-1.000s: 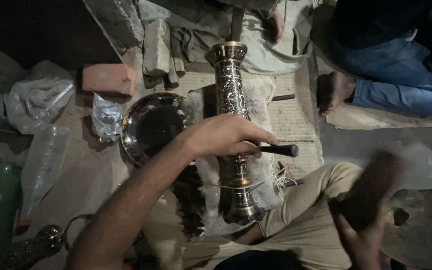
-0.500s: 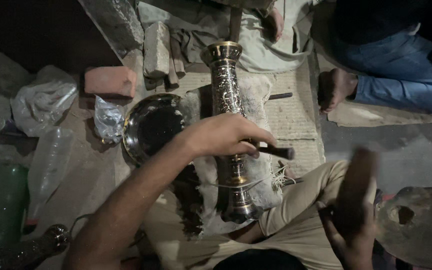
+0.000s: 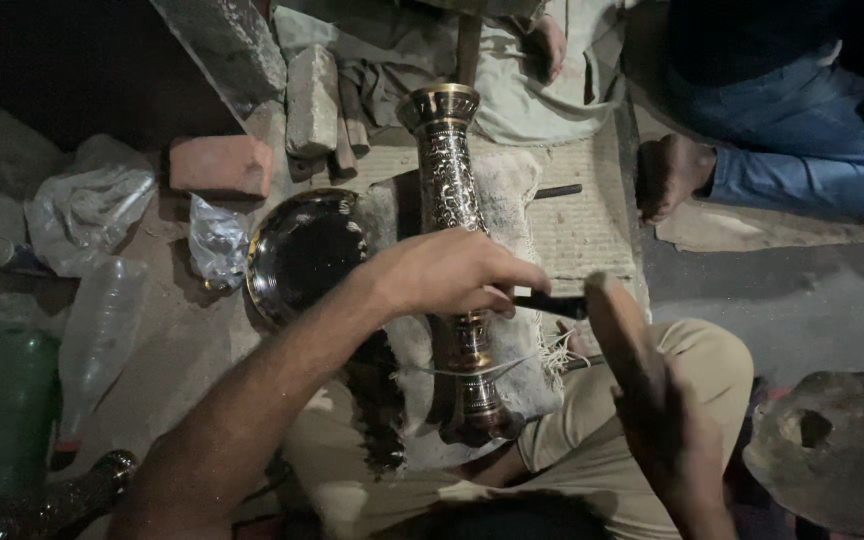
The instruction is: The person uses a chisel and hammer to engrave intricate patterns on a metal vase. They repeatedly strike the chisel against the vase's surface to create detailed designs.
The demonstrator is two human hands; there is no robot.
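One brick point(image 3: 222, 165), dusty floor point(image 3: 802, 300), dim room

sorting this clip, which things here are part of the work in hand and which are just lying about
In hand: engraved brass vase; thin dark tool held by left hand; right hand, raised beside it; pale cloth under the vase.

Lying about: round metal plate; brick; plastic bottle; plastic bags.

Person's own body, head view: left hand point(image 3: 452, 272) and forearm bare, no sleeve, watch, ring or glove visible. Right hand point(image 3: 652, 400) likewise bare, partly blurred, with no jewellery discernible. Legs clad in light beige or khaki trousers point(image 3: 642, 440), plain woven fabric, creased at the knee; a darker stained patch shows on the cloth near the lap.
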